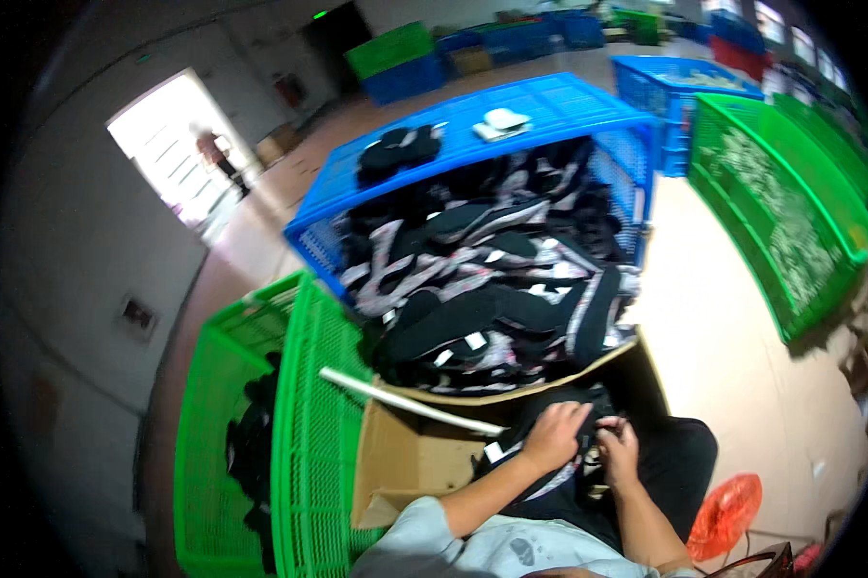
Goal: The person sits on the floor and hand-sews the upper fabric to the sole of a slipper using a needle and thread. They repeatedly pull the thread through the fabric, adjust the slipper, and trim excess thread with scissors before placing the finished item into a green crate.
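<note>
Your left hand (556,435) lay on black fabric (588,394) low in front of you, your right hand (620,451) was just beside it with fingers curled, whether either gripped could not be told, a blue crate (573,101) stood beyond

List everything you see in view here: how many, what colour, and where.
Large crate: one, blue, centre
Heaped pieces: many, black with patterned parts, spilling from its open side
Bundle: one, black, on its top
Small pieces: a few, white, right of that
Left crate: at least one, green, dark contents
Cardboard box: one, brown, before the person
Strip: one, white, across the box
Right crate: at least one, green, pale contents
Background crates: several, green, blue, red, far end
Plastic bundle: one, red, lower right
Doorway: one, bright, upper left
Another person: one, blurred, beside it
Left hand, right hand: one each, bare, on a black piece
</note>
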{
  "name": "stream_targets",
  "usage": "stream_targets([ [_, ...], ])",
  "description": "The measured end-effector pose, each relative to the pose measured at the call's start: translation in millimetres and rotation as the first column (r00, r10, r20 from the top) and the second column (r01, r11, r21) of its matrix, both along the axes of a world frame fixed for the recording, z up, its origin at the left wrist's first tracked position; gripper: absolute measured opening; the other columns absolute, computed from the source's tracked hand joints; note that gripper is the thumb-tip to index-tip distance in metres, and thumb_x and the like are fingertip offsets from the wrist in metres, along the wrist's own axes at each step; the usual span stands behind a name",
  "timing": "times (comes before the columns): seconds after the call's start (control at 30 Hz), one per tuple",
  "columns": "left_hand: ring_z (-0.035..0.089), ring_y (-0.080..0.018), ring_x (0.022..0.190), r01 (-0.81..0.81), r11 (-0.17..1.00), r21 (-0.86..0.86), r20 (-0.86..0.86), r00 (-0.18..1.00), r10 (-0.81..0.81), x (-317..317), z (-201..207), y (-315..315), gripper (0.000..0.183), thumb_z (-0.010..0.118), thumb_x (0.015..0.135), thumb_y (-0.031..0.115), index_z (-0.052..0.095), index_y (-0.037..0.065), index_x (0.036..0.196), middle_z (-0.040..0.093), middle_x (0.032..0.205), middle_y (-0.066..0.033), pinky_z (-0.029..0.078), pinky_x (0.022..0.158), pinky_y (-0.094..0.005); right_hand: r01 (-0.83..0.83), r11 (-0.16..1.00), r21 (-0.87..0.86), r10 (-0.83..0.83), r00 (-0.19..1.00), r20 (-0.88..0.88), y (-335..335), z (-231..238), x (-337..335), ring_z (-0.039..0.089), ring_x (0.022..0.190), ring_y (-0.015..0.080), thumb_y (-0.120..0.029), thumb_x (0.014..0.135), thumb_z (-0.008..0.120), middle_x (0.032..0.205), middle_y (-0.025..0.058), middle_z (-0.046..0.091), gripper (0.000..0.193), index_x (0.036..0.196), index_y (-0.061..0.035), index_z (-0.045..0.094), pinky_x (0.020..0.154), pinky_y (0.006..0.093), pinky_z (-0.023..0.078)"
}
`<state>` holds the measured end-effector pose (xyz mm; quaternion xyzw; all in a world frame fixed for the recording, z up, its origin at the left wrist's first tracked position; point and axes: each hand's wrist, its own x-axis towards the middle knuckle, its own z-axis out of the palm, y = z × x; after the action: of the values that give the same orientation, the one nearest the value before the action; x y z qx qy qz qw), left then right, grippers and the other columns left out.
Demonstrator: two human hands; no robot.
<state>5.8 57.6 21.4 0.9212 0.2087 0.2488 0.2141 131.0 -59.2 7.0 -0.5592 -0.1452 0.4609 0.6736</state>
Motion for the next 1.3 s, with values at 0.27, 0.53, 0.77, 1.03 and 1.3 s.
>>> stream_targets([
  [0.27,0.053,-0.0379,0.108,0.032,0.999,-0.022,-0.038,0.999,-0.032,9.8,5.6,1.2,0.056,0.055,0.072,-0.004,0.057,0.001,0.128,0.057,0.114,-0.0175,0.044,0.097,-0.0438,0.1,0.994,0.053,-0.102,0.995,0.02,-2.1,-21.2,5.0,0.039,0.048,0.0038,-0.011,0.088,0.06,0.064,-0.005,0.048,0.016,0.104,-0.0093,0.058,0.043,0.0193,0.026],
  [0.53,0.053,-0.0364,0.108,0.007,1.0,-0.022,-0.042,0.999,-0.008,2.4,1.4,1.0,0.059,0.059,0.071,-0.005,0.056,0.002,0.129,0.055,0.116,-0.0154,0.045,0.095,-0.0432,0.047,0.998,0.036,-0.047,0.999,0.012,-1.8,-9.3,1.0,0.041,0.05,0.0041,-0.011,0.088,0.061,0.065,-0.0048,0.048,0.017,0.104,-0.0097,0.06,0.044,0.0189,0.028],
  [0.77,0.053,-0.0356,0.11,-0.005,1.0,-0.03,-0.073,0.997,0.003,1.8,1.2,1.4,0.059,0.058,0.071,-0.005,0.056,0.002,0.13,0.055,0.118,-0.0154,0.044,0.098,-0.0425,0.05,0.998,0.033,-0.051,0.999,0.009,-0.9,-8.6,0.3,0.041,0.05,0.0031,-0.013,0.089,0.061,0.067,-0.0045,0.05,0.017,0.105,-0.0099,0.059,0.043,0.0177,0.027],
  [1.03,0.052,-0.0354,0.11,-0.008,0.999,-0.036,-0.054,0.999,0.006,2.4,0.2,1.0,0.058,0.057,0.072,-0.004,0.057,0.002,0.13,0.055,0.118,-0.015,0.044,0.098,-0.0426,0.049,0.998,0.048,-0.049,0.999,-0.007,-2.3,-6.9,0.7,0.042,0.052,0.0036,-0.009,0.09,0.06,0.073,-0.0026,0.056,0.014,0.104,-0.0089,0.061,0.046,0.0191,0.03],
  [1.3,0.052,-0.0357,0.109,0.0,0.999,-0.043,-0.062,0.998,-0.003,2.2,0.3,1.0,0.057,0.057,0.072,-0.005,0.057,0.001,0.129,0.055,0.117,-0.0157,0.044,0.097,-0.0431,0.059,0.998,0.023,-0.059,0.998,-0.011,-1.8,-11.1,2.0,0.042,0.052,0.0043,-0.008,0.089,0.06,0.072,-0.0011,0.057,0.015,0.104,-0.0092,0.061,0.046,0.0196,0.03],
])
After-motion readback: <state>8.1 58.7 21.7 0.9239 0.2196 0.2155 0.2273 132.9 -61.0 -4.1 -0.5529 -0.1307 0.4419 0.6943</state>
